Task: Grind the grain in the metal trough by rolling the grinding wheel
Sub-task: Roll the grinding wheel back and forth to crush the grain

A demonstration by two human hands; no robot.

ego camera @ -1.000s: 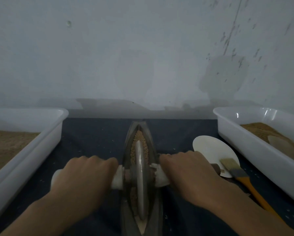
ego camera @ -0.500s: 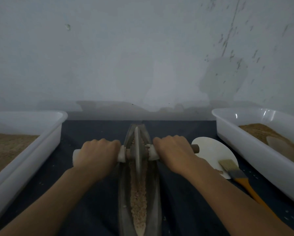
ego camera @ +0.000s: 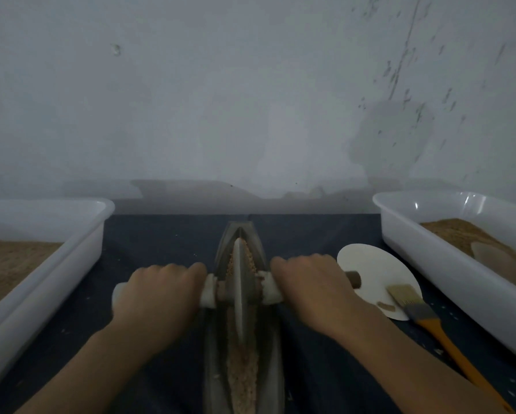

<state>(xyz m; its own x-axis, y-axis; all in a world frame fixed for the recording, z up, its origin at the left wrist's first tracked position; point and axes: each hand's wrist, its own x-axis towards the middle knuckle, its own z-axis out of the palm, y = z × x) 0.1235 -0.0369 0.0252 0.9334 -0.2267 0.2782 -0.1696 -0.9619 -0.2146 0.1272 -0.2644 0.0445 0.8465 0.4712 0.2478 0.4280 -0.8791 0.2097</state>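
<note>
Trough (ego camera: 221,348) of grey metal lies on the dark surface (ego camera: 167,243) with its long axis running straight away from the person toward the wall, boat-shaped, pointed at the far end. Grain (ego camera: 242,366) fills its channel in a pale strip, most of it showing on the near side of the wheel, a little banked against the far side of the disc. Grinding wheel (ego camera: 241,282) stands upright on edge in the channel, in the far half of the trough, its axle handle (ego camera: 211,289) lying crosswise, square to the trough. Left hand (ego camera: 158,294) wraps the handle on the left of the disc, fingers curled over the top, a white end of the handle showing beyond the knuckles. Right hand (ego camera: 310,285) does the same on the right, with the dark handle tip poking out past it. Both grips closed round the handle, each about equally near the disc. Judgement: the unrolled grain lies toward the person, so the next stroke likely calls for an even pull back along the trough's length, or the disc may ride up a wall. White trays with brownish meal flank the work; a brush (ego camera: 424,315) rests across a pale round plate (ego camera: 367,258) to the right.
</note>
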